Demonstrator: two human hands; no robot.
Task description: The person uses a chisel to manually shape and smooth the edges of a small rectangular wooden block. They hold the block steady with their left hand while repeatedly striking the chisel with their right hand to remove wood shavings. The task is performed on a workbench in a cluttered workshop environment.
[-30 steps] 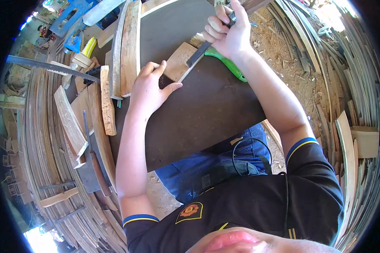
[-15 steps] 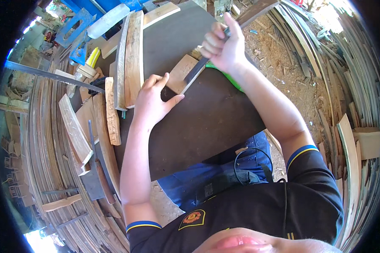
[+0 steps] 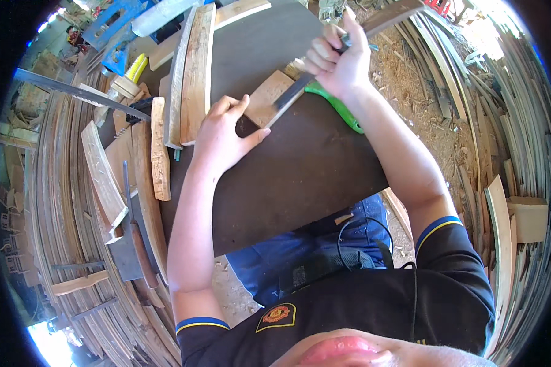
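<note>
My left hand (image 3: 226,131) holds a small flat wooden block (image 3: 272,92), index finger and thumb at its left edge and near corner, on the dark worktop (image 3: 269,183). My right hand (image 3: 337,64) is closed round a long tool (image 3: 382,17), whose narrow dark bar slants down onto the block's right side; its broader brown end reaches up to the top right. A green object (image 3: 337,107), probably a handle, lies beside the block, partly hidden under my right hand. Long wooden boards (image 3: 196,73) lie just left of my left hand.
Left are a saw blade (image 3: 73,88), a rough wood piece (image 3: 160,147), a yellow-handled item (image 3: 138,66), blue tools (image 3: 113,58) and a wooden-handled tool (image 3: 144,251). Stacks of long wooden strips (image 3: 520,122) flank both sides. Shavings (image 3: 398,98) litter the ground right of the worktop.
My right hand and the tool have shifted slightly along the block, down-left, then a little back up-right. My left hand stays on the block. The whole view has shifted slightly.
</note>
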